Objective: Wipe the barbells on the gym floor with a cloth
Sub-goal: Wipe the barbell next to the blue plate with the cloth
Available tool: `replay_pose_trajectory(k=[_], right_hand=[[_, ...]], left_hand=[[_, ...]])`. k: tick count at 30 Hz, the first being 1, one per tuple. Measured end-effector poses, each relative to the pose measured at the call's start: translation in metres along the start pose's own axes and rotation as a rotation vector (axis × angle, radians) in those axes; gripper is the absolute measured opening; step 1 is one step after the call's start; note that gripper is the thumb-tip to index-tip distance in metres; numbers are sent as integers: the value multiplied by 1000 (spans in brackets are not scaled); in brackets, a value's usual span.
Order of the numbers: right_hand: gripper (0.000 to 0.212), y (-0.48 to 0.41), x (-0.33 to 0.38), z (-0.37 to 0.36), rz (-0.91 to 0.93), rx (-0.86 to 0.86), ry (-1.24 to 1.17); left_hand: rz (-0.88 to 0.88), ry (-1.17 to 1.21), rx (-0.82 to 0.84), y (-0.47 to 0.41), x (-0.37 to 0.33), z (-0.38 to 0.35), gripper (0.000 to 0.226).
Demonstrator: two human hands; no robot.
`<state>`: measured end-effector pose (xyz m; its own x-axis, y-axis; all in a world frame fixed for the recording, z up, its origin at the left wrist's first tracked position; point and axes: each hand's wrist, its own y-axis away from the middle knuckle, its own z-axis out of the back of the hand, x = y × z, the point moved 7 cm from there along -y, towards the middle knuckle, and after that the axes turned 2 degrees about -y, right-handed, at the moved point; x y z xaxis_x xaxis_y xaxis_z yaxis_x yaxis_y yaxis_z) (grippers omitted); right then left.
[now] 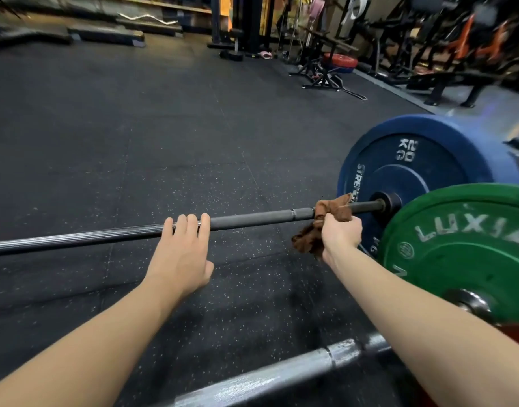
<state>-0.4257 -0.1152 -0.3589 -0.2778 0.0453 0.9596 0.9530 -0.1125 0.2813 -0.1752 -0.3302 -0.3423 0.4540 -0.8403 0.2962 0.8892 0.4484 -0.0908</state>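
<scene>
A dark barbell bar (252,218) lies across the black rubber floor and carries a blue plate (422,163) at its right end. My left hand (183,251) rests on the bar near its middle, fingers hooked over the top and thumb free below. My right hand (340,236) grips a brown cloth (331,212) wrapped round the bar close to the blue plate; part of the cloth hangs below my hand. A second barbell lies nearer me, with a silver bar (281,374) and a green plate (464,254).
Speckled rubber flooring (164,142) stretches ahead. Racks, benches and a red plate (340,61) crowd the back right. Low platforms and a curl bar (148,19) lie at the back left.
</scene>
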Motion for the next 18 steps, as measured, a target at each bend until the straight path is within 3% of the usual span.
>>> replay_pose_trajectory(k=[4,6,9,12,14,16,18], right_hand=[[43,-19,13,11,32,-94,-64],[29,-43,18,27,49,-186,-17],[35,-82,14,39,82,-207,61],[23,-52,30,40,112,-210,126],[26,-38,29,33,116,-178,103],[15,-23,22,22,98,-119,35],[22,-5,13,12,34,-93,-35]], left_hand=[[-2,-30,-1,0,1,-4,91],[0,-19,-10,-1,1,-7,90],[11,9,-31,-3,-1,-8,88],[11,23,-60,-3,0,-10,89],[12,28,-69,-3,0,-10,89],[20,34,-69,-3,0,-9,89],[24,39,-66,-3,-2,-8,90]])
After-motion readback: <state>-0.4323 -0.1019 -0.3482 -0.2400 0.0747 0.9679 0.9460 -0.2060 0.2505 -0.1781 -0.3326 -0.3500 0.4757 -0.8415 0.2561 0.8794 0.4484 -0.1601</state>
